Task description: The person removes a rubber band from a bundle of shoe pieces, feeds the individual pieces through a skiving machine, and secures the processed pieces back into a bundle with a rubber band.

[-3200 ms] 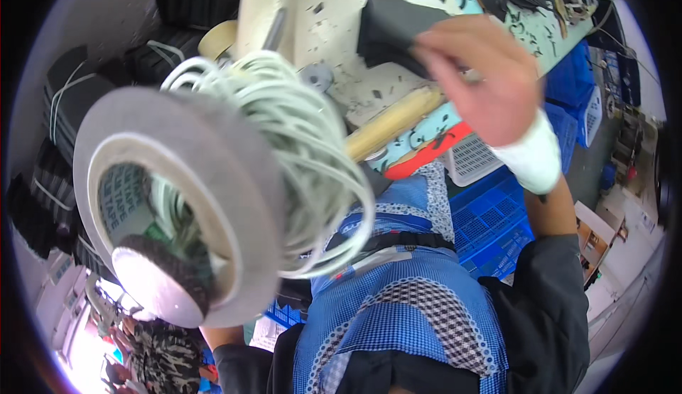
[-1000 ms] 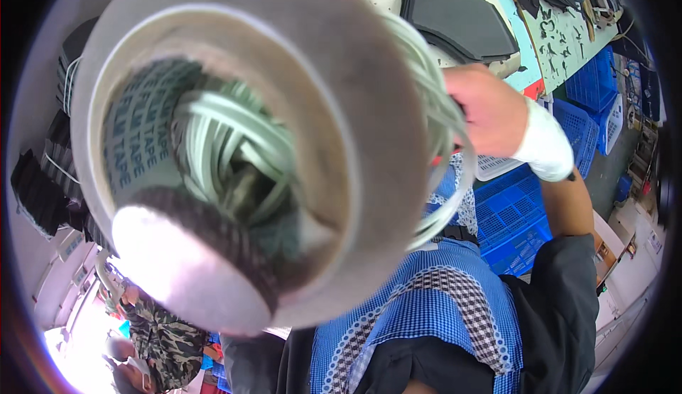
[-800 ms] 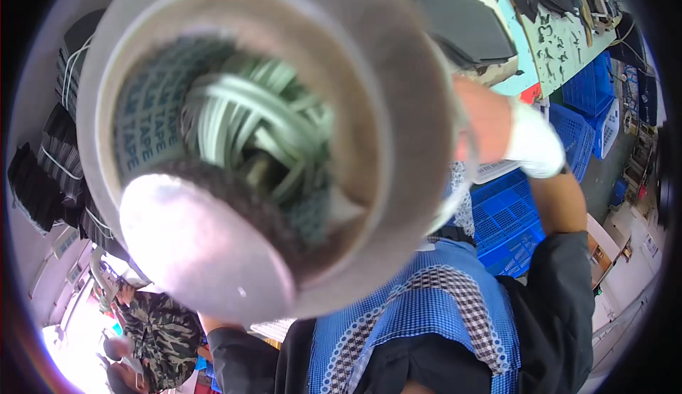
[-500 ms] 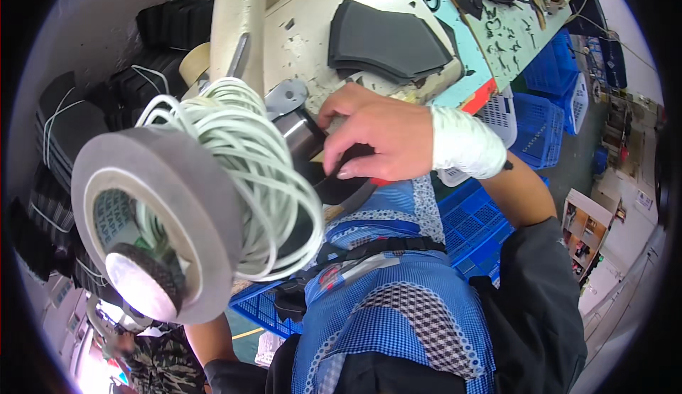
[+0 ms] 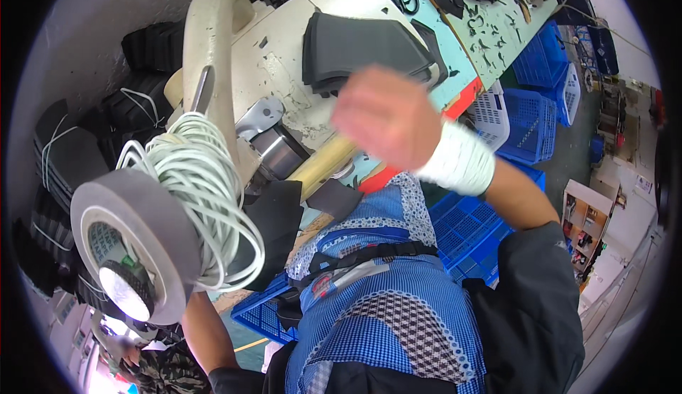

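Note:
My right hand [image 5: 391, 117], a white wrap around its wrist, is over the machine table's front edge, just below a stack of dark grey foam-like sheets [image 5: 366, 49]. Motion blurs its fingers, and I cannot make out anything in them. Only the forearm of my left arm shows; that hand is hidden behind a grey tape roll [image 5: 188, 216] and a coil of pale cord [image 5: 206, 188]. Left of my right hand, a shiny metal cylinder [image 5: 279, 151] sits on the cream machine [image 5: 208, 60]. Dark pieces [image 5: 273, 216] lie below the cylinder, beside a yellowish bar [image 5: 323, 169].
Tied bundles of dark pieces [image 5: 60, 152] are stacked at the left. Blue plastic crates [image 5: 529, 127] and a white basket [image 5: 490, 117] stand at the right. Black scraps lie on the pale green table [image 5: 490, 31]. Another person in camouflage clothing [image 5: 170, 365] is at the lower left.
My right hand has moved up and right, away from the metal cylinder and the dark piece at its fingers. The yellowish bar now shows. My view has shifted slightly.

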{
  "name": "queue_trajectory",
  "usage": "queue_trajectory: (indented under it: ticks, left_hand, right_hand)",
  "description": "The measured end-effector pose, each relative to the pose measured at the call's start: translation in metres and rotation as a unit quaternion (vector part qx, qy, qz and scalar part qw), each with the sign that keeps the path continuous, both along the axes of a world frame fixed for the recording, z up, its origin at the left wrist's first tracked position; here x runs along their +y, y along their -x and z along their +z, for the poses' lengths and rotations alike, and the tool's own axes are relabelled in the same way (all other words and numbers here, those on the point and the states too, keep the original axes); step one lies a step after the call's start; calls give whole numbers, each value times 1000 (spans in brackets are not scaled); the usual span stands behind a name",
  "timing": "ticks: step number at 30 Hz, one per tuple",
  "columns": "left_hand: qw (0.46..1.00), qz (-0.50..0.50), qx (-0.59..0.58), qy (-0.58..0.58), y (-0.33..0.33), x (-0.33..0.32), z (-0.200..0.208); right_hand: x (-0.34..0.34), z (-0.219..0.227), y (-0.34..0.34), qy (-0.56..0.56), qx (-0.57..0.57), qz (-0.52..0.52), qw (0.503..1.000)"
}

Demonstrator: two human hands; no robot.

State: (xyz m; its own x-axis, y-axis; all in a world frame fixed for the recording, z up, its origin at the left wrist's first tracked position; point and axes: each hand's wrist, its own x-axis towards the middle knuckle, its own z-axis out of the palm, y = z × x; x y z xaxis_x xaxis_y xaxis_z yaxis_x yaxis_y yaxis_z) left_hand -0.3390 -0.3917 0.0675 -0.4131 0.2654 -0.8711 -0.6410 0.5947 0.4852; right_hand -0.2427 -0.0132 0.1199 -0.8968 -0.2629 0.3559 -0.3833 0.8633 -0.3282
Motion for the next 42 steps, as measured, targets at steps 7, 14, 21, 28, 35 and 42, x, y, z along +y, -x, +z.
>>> queue_trajectory:
  ticks: [7,14,21,28,35,42]
  left_hand:
    - [916,-352,180,62,3,94,35]
    - [984,10,104,-147,-3,-61,-66]
    - [883,-344,319,-11,-5,82,38]
    - [971,55,97,-210,-12,-49,-58]
    - [869,-337,362,-12,-23,36,41]
    - [945,-216,245,-28,-60,1,83]
  right_hand:
    - [-53,-19,11,27,-175,-24,984]
    - [3,36,5,27,150,-110,982]
    - [-65,-8,12,74,-112,-21,991]
    - [-2,39,-2,265,-450,65,850]
    - [-55,-6,18,117,-177,69,975]
    - [-6,95,4,123,-162,-121,972]
